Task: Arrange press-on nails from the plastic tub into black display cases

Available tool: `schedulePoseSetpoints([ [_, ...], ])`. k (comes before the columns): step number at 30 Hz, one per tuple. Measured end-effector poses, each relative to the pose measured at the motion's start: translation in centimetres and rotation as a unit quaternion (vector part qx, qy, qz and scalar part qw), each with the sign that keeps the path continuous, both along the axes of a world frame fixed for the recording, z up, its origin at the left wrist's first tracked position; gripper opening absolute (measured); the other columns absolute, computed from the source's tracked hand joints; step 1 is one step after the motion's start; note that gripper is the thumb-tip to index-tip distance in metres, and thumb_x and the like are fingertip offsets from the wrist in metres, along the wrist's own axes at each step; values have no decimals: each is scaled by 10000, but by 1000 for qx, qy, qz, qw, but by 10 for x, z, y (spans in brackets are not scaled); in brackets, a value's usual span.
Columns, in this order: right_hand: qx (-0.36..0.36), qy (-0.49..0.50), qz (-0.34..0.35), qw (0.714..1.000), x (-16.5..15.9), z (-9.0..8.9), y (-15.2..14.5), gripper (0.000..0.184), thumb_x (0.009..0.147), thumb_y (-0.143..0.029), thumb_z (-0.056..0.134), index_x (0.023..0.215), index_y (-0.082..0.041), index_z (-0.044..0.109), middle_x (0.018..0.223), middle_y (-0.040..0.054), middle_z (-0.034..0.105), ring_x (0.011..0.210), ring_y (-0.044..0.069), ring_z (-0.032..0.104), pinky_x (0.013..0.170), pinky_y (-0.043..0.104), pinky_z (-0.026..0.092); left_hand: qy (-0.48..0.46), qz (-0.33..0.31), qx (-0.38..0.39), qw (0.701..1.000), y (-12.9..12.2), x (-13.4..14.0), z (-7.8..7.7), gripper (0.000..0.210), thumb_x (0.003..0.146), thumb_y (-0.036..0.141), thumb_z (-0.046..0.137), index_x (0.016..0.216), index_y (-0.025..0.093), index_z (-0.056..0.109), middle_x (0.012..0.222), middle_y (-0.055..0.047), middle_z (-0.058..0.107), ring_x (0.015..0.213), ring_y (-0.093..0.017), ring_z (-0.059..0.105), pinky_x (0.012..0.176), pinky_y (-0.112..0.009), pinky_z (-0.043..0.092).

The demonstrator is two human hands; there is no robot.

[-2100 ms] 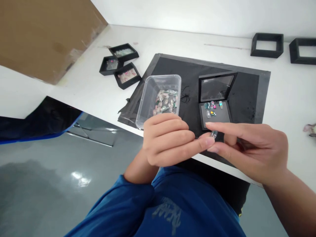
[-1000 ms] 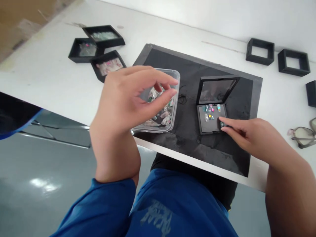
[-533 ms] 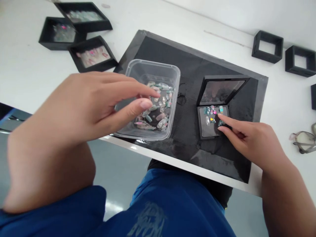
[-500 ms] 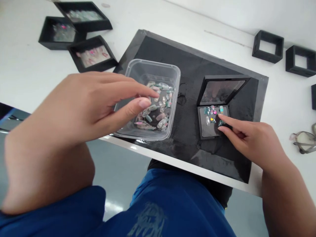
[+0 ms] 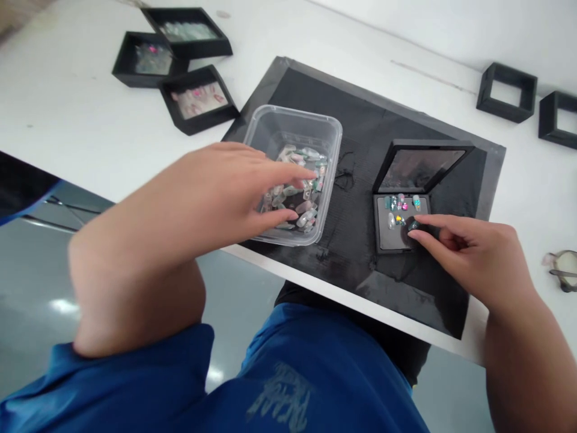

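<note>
1. Head view, far left on the desk (image 5: 67, 114): three filled black trays (image 5: 174, 60).
2. My left hand (image 5: 198, 198) has dropped into the clear tub (image 5: 293, 171); its fingers (image 5: 302, 177), slightly spread, now reach among the loose nail tips (image 5: 297, 192).
3. My right hand (image 5: 473, 252) stays at the open black case (image 5: 401, 222), fingers pinching one dark nail tip (image 5: 413, 226) onto its pad beside several others.

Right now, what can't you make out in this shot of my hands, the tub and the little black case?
- Left hand: its fingertips reach into the clear tub; whether they pinch a nail piece is hidden by the fingers.
- Right hand: the small piece at its fingertips in the black case is too small to identify.
- Glasses: cut off by the right edge.
</note>
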State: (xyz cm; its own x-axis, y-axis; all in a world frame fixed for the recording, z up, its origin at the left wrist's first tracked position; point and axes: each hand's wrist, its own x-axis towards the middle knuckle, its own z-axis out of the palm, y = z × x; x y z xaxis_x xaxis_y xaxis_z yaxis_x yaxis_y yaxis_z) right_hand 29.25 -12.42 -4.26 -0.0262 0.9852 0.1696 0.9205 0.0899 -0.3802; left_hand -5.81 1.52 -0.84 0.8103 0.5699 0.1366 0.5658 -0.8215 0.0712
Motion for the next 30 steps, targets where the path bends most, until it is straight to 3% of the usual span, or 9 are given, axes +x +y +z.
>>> schedulePoseSetpoints([
  [4, 3, -14, 19, 1000, -4, -3, 2, 299, 1028, -424, 686, 1189, -258, 877, 632, -11, 699, 493, 129, 533, 516, 277, 414, -6, -18, -47, 999, -4, 3, -3, 434, 1072, 517, 564, 1422, 319, 727, 737, 19, 743, 598, -146, 626, 549, -233, 375],
  [6, 1, -14, 21, 1000, -6, -5, 2, 303, 1037, -399, 668, 1209, -257, 872, 681, 2, 744, 505, 133, 556, 529, 279, 433, -16, -8, -76, 997, -5, 3, -3, 421, 1081, 444, 573, 1473, 339, 683, 846, 33, 811, 627, -135, 682, 547, -215, 405],
  [10, 4, -27, 23, 999, -7, -8, 1, 350, 1045, -395, 645, 1292, -244, 841, 587, -36, 623, 480, 126, 497, 509, 274, 409, -59, -6, -93, 994, -5, 2, -2, 430, 1060, 413, 581, 1468, 319, 680, 1228, 4, 840, 842, -175, 784, 647, -234, 511],
  [15, 17, -29, 27, 999, -6, -7, 0, 376, 1056, -437, 627, 1285, -222, 836, 569, -61, 499, 476, 106, 439, 487, 250, 377, -60, 14, -42, 997, -8, 4, 2, 347, 1066, 340, 520, 1320, 270, 746, 1154, 4, 841, 902, -180, 758, 782, -275, 536],
  [18, 16, -25, 25, 999, -6, -8, 0, 367, 1052, -446, 634, 1250, -221, 846, 550, -66, 468, 470, 103, 427, 480, 246, 368, -28, 40, 27, 998, -4, 9, 0, 288, 1050, 327, 526, 1148, 253, 787, 1028, -13, 833, 912, -202, 735, 947, -375, 546],
  [20, 7, -26, 22, 999, -4, -8, -1, 366, 1051, -450, 638, 1253, -224, 843, 546, -68, 459, 472, 104, 428, 483, 248, 367, 8, 36, 38, 999, 2, 13, -3, 265, 1013, 348, 542, 1053, 250, 784, 946, -28, 810, 911, -230, 726, 949, -426, 550],
  [24, 5, -23, 17, 1000, -2, -10, -2, 369, 1051, -485, 646, 1258, -248, 841, 553, -68, 459, 473, 103, 424, 486, 249, 367, 72, 39, -14, 997, 11, 19, -6, 325, 962, 294, 515, 1149, 241, 776, 1043, -50, 812, 924, -242, 742, 824, -371, 562],
  [27, 8, -28, 15, 999, -2, -10, -3, 392, 1059, -516, 631, 1247, -246, 844, 555, -68, 452, 462, 98, 413, 479, 244, 365, 43, 18, -96, 994, 13, 20, -4, 412, 961, 265, 487, 1257, 260, 773, 1132, -25, 821, 938, -201, 762, 790, -293, 562],
  [30, 8, -35, 14, 999, -2, -10, -4, 413, 1065, -534, 610, 1231, -237, 845, 563, -70, 442, 452, 93, 405, 469, 236, 370, 16, -23, -167, 986, 14, 18, -3, 399, 965, 269, 510, 1251, 301, 787, 1087, 13, 838, 861, -169, 762, 734, -258, 549],
])
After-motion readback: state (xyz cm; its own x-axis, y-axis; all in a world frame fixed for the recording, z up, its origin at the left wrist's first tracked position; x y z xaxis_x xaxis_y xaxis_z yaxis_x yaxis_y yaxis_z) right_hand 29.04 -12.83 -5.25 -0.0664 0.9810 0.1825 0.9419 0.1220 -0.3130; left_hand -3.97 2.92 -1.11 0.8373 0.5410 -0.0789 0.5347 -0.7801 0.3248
